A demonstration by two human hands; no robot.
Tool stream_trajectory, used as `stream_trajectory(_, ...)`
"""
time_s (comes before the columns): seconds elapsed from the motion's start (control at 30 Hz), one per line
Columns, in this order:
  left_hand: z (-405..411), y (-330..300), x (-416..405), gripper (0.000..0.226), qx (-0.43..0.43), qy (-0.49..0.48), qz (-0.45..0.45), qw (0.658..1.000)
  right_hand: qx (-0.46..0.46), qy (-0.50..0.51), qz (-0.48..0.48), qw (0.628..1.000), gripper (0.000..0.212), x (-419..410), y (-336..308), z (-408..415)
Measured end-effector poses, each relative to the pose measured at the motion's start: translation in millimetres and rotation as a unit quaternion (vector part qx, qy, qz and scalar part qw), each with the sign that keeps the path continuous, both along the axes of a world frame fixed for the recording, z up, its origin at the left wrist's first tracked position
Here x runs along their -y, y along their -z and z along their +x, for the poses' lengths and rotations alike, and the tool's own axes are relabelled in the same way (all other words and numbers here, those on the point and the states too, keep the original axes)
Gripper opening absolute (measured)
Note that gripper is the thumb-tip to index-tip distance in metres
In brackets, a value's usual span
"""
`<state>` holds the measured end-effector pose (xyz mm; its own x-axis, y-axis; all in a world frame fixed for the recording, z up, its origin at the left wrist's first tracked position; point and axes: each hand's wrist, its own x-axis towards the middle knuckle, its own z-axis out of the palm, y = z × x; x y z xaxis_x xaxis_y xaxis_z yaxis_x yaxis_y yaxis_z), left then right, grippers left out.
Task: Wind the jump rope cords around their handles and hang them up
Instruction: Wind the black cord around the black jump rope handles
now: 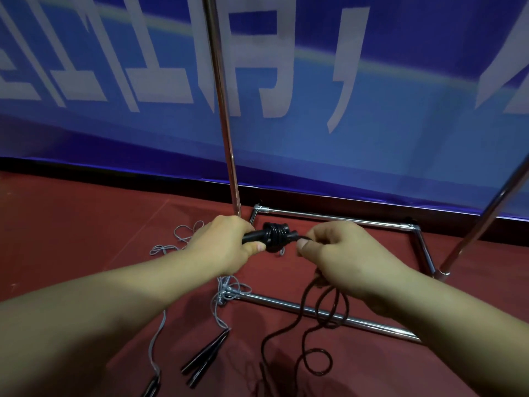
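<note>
While left hand [226, 242] grips black handles [257, 235], several tight coils, right-hand fingers [307, 247] pinching dark cord [303, 319].

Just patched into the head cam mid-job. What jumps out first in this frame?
Dead centre, the left hand grips black handles already bound with several coils of dark cord, while the right hand pinches that cord, whose slack trails down in loops to the red floor. Behind stands a chrome rack against a blue banner. Lower left, grey-corded ropes lie unwound.
</note>
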<state>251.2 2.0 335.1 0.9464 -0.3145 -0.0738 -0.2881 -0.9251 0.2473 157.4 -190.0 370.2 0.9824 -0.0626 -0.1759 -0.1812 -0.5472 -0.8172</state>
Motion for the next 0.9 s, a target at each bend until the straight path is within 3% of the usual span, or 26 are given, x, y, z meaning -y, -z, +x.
stream_trajectory(0.1, -4.0, 0.5, 3.0, 0.022, -0.031, 0.051, 0.015, 0.998, 0.025, 0.021, 0.012, 0.999, 0.023, 2.1, 5.1, 2.0)
stream_trajectory(0.27, -11.6, -5.0, 4.4, 0.022, -0.101, 0.143, 0.026, 0.984, 0.091, -0.014, -0.072, 0.993, 0.021, 4.5, 5.7, 3.9)
stream_trajectory(0.4, -24.6, -14.7, 10.0, 0.020, -0.092, 0.208, 0.021, 0.974, 0.163, -0.015, -0.179, 0.970, 0.015, 13.7, 5.9, 8.6)
stream_trajectory(0.57, -36.3, -27.9, 16.5, 0.016, -0.077, 0.241, -0.014, 0.967, 0.192, 0.001, -0.224, 0.955, 0.016, 31.9, 4.3, 20.2)
stream_trajectory(0.7, -44.9, -32.3, 19.0, 0.014, -0.106, 0.271, -0.059, 0.955, 0.201, 0.005, -0.267, 0.942, 0.034, 44.3, 1.4, 24.2)
stream_trajectory(0.8, -53.1, -32.0, 19.8, 0.012, -0.159, 0.290, -0.097, 0.939, 0.143, 0.041, -0.290, 0.945, 0.067, 54.1, -2.6, 28.9)
stream_trajectory(0.9, -58.8, -35.3, 21.5, 0.021, -0.195, 0.295, -0.137, 0.925, 0.084, 0.036, -0.256, 0.962, 0.075, 57.9, 0.9, 35.3)
